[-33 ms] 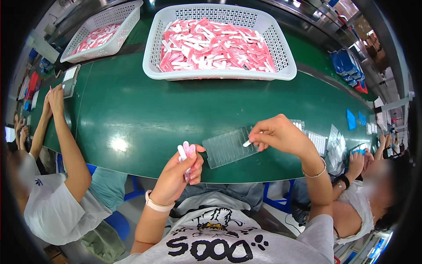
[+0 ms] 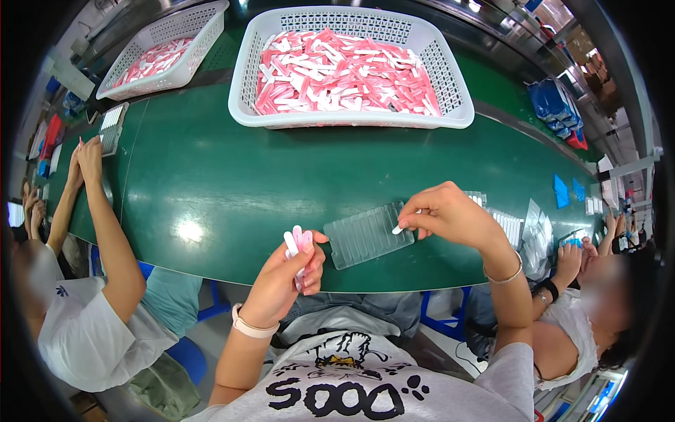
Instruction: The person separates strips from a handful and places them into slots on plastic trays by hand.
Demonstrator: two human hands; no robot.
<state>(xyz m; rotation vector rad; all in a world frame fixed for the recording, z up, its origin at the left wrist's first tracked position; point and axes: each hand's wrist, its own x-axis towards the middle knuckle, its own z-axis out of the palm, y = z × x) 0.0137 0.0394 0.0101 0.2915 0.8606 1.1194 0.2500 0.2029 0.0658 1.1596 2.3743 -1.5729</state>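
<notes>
In my left hand (image 2: pixel 290 278) is a small bundle of slim pink and white plastic pieces (image 2: pixel 299 243), their rounded white ends pointing up. Pinched between the thumb and fingers of my right hand (image 2: pixel 439 214) is one white piece (image 2: pixel 399 228), its lower end over the right end of a clear ribbed plastic tray (image 2: pixel 362 238). That tray lies slightly tilted on the green table (image 2: pixel 232 176), between my hands and near the table's front edge. Its long slots look unfilled. My left fingertips are close to its left edge; whether they touch it I cannot tell.
A white basket (image 2: pixel 351 121) heaped with pink and white pieces stands ahead, another basket (image 2: pixel 204 53) at the far left. Filled trays (image 2: pixel 506 225) and clear plastic bags (image 2: pixel 538 235) lie on the right. Co-workers' hands (image 2: pixel 88 158) work on the left, others (image 2: pixel 571 260) on the right.
The white piece in my right fingers has shifted very slightly to the right over the tray. My left hand and its bundle stay where they were.
</notes>
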